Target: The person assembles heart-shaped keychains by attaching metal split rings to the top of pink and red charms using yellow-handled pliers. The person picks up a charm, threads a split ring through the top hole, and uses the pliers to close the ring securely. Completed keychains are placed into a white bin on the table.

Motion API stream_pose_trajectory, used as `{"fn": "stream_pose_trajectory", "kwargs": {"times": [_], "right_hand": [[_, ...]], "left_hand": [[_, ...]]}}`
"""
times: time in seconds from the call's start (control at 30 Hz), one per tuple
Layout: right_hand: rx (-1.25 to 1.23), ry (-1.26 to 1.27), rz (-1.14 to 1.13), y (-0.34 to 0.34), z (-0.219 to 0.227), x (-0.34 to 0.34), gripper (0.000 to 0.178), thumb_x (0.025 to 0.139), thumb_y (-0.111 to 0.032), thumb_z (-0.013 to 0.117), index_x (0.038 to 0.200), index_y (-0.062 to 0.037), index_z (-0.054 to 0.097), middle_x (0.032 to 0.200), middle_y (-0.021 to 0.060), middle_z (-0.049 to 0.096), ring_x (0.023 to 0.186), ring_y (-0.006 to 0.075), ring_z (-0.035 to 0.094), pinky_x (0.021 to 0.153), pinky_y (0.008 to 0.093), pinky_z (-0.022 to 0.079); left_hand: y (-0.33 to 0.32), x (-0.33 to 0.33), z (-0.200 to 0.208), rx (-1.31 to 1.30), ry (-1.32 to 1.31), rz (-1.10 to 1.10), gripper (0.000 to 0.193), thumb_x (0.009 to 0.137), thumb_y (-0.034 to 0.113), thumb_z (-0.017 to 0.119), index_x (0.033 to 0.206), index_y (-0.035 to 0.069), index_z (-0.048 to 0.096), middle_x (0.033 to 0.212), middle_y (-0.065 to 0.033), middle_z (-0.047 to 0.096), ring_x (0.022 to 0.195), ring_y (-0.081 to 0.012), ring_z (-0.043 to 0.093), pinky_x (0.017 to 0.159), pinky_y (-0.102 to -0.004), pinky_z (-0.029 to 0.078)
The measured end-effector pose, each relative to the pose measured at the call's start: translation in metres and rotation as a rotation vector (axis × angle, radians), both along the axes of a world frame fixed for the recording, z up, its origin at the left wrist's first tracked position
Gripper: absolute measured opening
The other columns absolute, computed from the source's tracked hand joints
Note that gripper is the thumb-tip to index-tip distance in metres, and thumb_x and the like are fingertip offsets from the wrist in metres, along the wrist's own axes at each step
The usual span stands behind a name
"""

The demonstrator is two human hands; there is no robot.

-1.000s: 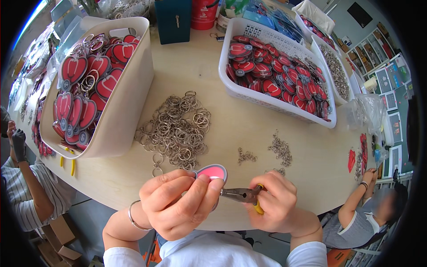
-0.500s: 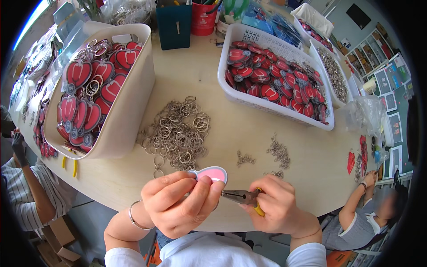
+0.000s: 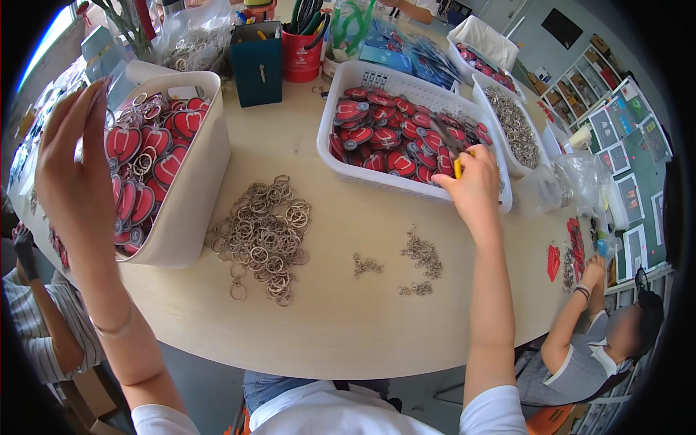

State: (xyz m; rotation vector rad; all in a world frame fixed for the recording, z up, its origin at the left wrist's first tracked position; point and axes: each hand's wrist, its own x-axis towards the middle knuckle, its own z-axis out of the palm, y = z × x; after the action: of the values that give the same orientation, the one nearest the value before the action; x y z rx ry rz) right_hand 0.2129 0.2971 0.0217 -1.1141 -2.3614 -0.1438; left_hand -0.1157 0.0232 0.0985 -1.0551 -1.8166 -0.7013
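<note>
Two hands have parted since a moment ago: the right hand [image 3: 475, 185], gripping yellow-handled pliers [image 3: 451, 148], reaches into the white basket [image 3: 406, 185] of red tags, while the left hand [image 3: 72, 170] hovers open-fingered over the cream bin [image 3: 192, 196] of finished keychains, suggesting one just dropped. Loose rings [image 3: 262, 235] litter the desk [image 3: 341, 304].

Yellow-handled pliers [image 3: 451, 148] over red charms [image 3: 384, 138] in white basket [image 3: 406, 185]

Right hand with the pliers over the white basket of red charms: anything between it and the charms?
Nothing visible. The right hand holds the yellow-handled pliers over the open-topped white basket, tips at the red charms inside. No lid or other item sits between. The left hand is away over the other bin.
</note>
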Motion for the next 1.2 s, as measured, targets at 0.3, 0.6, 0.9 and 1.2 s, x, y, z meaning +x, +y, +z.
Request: {"fn": "stream_pose_trajectory", "kwargs": {"times": [0.3, 0.6, 0.9, 1.2], "right_hand": [[0.145, 0.401, 0.083, -0.013, -0.013, -0.001, 0.016, 0.076, -0.011, 0.074, 0.077, 0.0023, 0.065, 0.088, 0.0092, 0.056, 0.083, 0.0243, 0.055, 0.077, 0.0354, 0.044], [-0.962, 0.862, 0.53, -0.136, -0.016, -0.012, 0.009, 0.086, -0.008, 0.068, 0.089, 0.0007, 0.068, 0.094, 0.0027, 0.051, 0.085, 0.011, 0.051, 0.073, 0.025, 0.044], [-0.553, 0.062, 0.385, -0.107, -0.049, 0.012, 0.016, 0.068, -0.004, 0.077, 0.083, -0.0025, 0.07, 0.096, 0.0093, 0.054, 0.093, 0.027, 0.052, 0.082, 0.036, 0.044], [-0.476, 0.164, 0.317, -0.101, -0.073, -0.012, 0.016, 0.071, -0.008, 0.076, 0.077, 0.0022, 0.066, 0.097, 0.0137, 0.056, 0.096, 0.0307, 0.052, 0.081, 0.0401, 0.044]], "left_hand": [[0.003, -0.017, -0.009, -0.351, 0.117, 0.19, 0.033, 0.087, 0.021, 0.064, 0.118, 0.007, 0.062, 0.119, -0.0129, 0.061, 0.104, -0.0328, 0.061, 0.084, -0.0382, 0.05], [0.043, 0.162, -0.096, -0.207, -1.74, -1.267, 0.033, 0.087, 0.018, 0.069, 0.112, -0.003, 0.061, 0.095, -0.0088, 0.067, 0.078, -0.0144, 0.063, 0.069, -0.0277, 0.053], [0.034, 0.149, -0.121, -0.068, -1.913, -0.999, 0.023, 0.092, 0.022, 0.062, 0.099, 0.0, 0.062, 0.08, -0.007, 0.068, 0.066, -0.0102, 0.061, 0.052, -0.0226, 0.049], [0.033, 0.144, -0.128, -0.032, -1.918, -0.953, 0.024, 0.092, 0.024, 0.062, 0.097, 0.0, 0.062, 0.077, -0.0067, 0.066, 0.061, -0.0097, 0.059, 0.049, -0.0227, 0.047]]}}
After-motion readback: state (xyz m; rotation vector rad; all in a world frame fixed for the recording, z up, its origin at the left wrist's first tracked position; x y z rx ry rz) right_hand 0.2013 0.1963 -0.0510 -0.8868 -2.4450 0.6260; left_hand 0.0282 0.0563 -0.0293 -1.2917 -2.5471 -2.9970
